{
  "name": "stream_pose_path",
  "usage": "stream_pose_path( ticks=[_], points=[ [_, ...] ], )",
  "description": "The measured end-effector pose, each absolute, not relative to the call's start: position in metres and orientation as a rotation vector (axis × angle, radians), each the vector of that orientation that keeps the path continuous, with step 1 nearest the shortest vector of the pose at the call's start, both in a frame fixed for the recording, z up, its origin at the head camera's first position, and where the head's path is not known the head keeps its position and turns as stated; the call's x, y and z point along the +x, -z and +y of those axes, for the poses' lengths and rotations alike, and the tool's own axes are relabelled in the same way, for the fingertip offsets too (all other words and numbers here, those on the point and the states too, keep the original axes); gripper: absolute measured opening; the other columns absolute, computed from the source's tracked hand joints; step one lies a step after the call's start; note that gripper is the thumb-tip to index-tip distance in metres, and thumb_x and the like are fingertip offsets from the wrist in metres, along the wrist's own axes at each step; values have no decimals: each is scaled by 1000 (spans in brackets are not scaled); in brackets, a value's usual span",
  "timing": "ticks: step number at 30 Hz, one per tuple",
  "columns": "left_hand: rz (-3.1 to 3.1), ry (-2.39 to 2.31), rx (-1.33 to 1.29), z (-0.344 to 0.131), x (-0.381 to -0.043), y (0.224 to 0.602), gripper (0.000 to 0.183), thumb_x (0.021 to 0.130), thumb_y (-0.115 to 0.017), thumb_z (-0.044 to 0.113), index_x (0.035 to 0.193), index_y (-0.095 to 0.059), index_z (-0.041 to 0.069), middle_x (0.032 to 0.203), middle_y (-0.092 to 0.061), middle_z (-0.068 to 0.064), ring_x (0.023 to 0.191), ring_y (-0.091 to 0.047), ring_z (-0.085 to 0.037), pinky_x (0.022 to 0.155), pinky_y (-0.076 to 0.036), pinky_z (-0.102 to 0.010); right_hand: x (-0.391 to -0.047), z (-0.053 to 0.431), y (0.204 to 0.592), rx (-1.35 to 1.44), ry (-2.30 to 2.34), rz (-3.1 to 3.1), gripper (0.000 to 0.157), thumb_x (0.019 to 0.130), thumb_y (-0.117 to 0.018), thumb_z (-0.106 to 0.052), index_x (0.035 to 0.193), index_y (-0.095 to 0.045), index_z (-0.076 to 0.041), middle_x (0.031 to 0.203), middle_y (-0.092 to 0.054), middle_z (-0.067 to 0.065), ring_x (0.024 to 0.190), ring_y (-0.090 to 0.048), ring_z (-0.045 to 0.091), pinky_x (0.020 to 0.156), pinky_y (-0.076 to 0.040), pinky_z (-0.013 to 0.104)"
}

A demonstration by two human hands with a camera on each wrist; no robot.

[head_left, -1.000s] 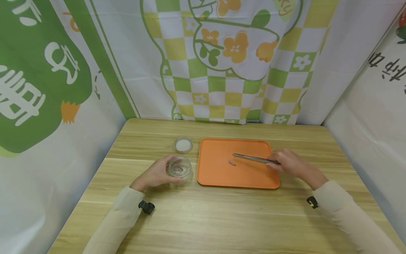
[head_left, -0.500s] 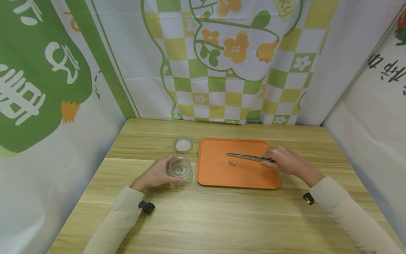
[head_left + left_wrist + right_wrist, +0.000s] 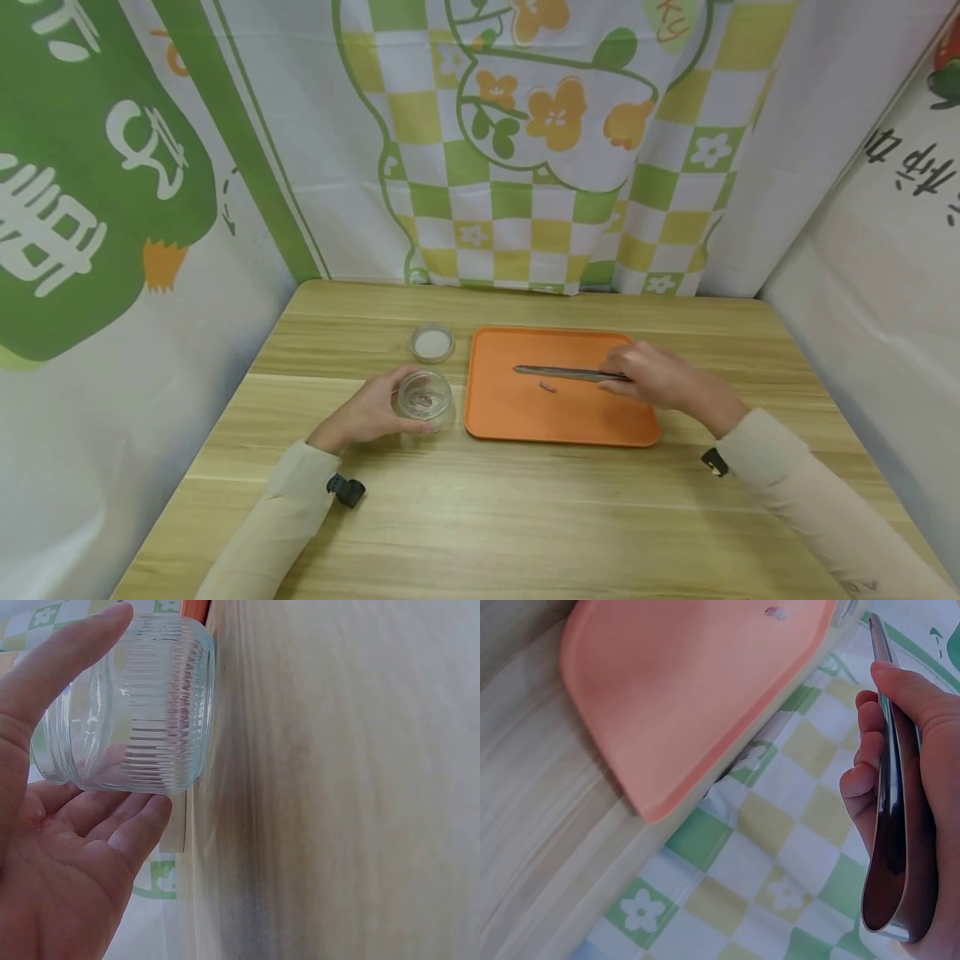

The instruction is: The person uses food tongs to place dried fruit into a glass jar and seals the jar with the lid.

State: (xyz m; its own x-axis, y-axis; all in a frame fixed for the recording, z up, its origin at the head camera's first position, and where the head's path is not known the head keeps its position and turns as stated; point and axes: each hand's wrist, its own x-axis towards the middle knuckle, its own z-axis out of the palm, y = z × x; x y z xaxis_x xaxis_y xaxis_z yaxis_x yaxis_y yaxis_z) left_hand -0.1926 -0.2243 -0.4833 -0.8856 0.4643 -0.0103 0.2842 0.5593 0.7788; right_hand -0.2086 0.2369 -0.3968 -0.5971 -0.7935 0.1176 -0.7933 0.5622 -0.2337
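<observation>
My left hand (image 3: 372,407) holds a clear, ribbed glass jar (image 3: 425,393) on the table, thumb on one side and fingers on the other. A few small brownish-pink bits show at the jar's bottom. My right hand (image 3: 651,377) grips slim metal tongs (image 3: 562,372), which point left above the orange tray (image 3: 510,417). In the right wrist view the tongs' arms (image 3: 891,772) are pressed together near the tips. Whether anything is between the tips is too small to tell. One small pinkish-brown piece (image 3: 548,387) lies on the tray just below the tongs.
A round, clear-rimmed lid (image 3: 432,342) with a whitish middle lies behind the jar. The wooden table (image 3: 480,517) runs back to a checked, flowered cloth (image 3: 525,217). Printed cloth also hangs on the left and right sides.
My right hand has carried the tongs leftward over the tray, their tips passing above the small piece and nearer the jar. The left hand, jar, lid and tray piece have stayed put.
</observation>
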Motion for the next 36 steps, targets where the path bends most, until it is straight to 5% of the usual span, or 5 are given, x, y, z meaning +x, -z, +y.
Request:
stream_pose_path(
  ticks=[28,36],
  points=[
    [2594,-1192,600,-224,-193,482,91,78,-95,37,153,-50,12,143,-64,-13,134,-60,-34,113,-47,-57,-212,175,384,-1515,421,2665,25,105,-68,-26,82,-68,-17,75,-56,-6,62,-40,-1,58,-39,19],
    [2575,-1214,599,-224,-192,482,90,79,-95,34,153,-50,11,142,-65,-14,132,-61,-35,112,-48,-57,-214,155,384,-1528,392,2639,22,104,-68,-20,82,-69,-15,75,-54,-6,62,-38,1,58,-37,19]
  ],
)
